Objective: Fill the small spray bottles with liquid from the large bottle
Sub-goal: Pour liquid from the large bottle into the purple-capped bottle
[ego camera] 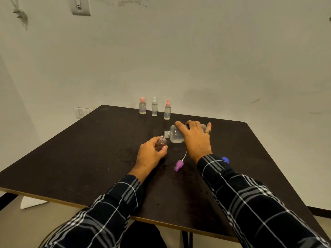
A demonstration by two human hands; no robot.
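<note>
Open small bottle (162, 141), capless and upright, near the middle of the dark table (89, 149); base hidden by the grip. Held round its lower body by the left hand (152, 155), fingers and thumb curled on it. Just right of it and slightly higher, large bottle (174, 135) tipped almost flat, long axis running left to right, threaded neck pointing left and down at the small mouth; touching or not, cannot tell. Clasped from above by the right hand (194, 138), fingers wrapped over the body. Looks mid-pour; calls for a neck centred over that narrow opening. Nearer the body, purple spray head (179, 165) with dip tube, lying on the table; blue cap (225, 159) beside the right sleeve. At the far edge, three capped spray bottles (154, 109) in a row.
</note>
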